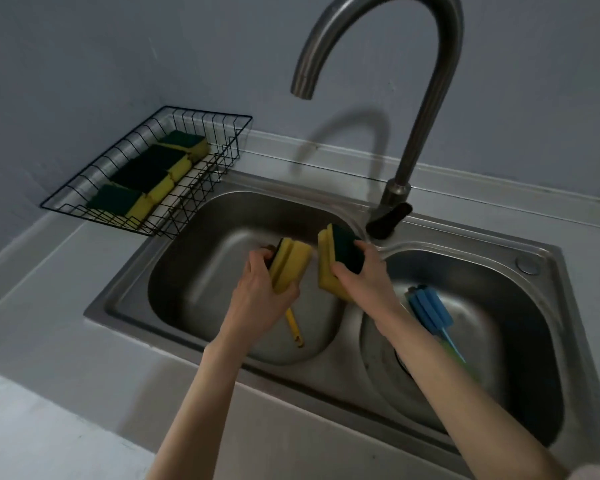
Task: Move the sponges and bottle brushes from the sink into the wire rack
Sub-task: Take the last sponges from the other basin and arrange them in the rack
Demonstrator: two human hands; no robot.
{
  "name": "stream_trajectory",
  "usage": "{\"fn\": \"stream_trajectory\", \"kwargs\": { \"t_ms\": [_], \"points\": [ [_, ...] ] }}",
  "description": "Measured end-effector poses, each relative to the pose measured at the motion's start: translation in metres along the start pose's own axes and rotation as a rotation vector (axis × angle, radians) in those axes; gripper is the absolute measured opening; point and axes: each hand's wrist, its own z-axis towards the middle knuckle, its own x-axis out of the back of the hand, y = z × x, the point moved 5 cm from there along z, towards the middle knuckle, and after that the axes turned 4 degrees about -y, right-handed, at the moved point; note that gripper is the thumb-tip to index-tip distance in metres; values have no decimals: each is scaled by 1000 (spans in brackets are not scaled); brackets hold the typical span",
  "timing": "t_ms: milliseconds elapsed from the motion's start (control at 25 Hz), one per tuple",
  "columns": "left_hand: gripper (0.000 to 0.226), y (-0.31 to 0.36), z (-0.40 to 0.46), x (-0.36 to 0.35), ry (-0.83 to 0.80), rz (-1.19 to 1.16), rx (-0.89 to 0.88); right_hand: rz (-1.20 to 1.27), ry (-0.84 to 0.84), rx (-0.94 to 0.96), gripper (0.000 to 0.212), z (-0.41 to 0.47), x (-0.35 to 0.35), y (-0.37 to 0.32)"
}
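Observation:
My left hand [262, 299] grips a yellow sponge with a dark green scouring side [290, 265] above the left basin. My right hand [364, 278] grips a second yellow-and-green sponge [336, 258] over the divider between the basins. A yellow brush handle [294, 329] lies in the left basin, partly hidden under my left hand. A blue bottle brush with a green handle [430, 311] lies in the right basin. The black wire rack [201, 188] stands on the counter at the back left and holds several yellow-and-green sponges [142, 178] in a row.
The steel double sink [136, 268] is set in a grey counter. A tall curved tap [416, 133] rises behind the divider, its spout above the left basin. The wall runs close behind the rack. A drain fitting [404, 367] shows in the right basin.

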Motion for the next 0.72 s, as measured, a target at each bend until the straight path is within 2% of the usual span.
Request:
{"fn": "stream_trajectory", "kwargs": {
  "t_ms": [120,240,480,720],
  "points": [
    [52,-17,9,31,-29,-33,6,-38,-3,20,66,4,-31,-27],
    [53,-28,17,60,-46,-75,-68,-28,-11,22,66,7,-63,-50],
    [38,-55,36,111,-41,-142,-168,27,12,50,67,20,-109,-91],
    [37,-71,58,156,-41,-87,-281,15,14,52,68,44,-140,-121]
  ]
}}
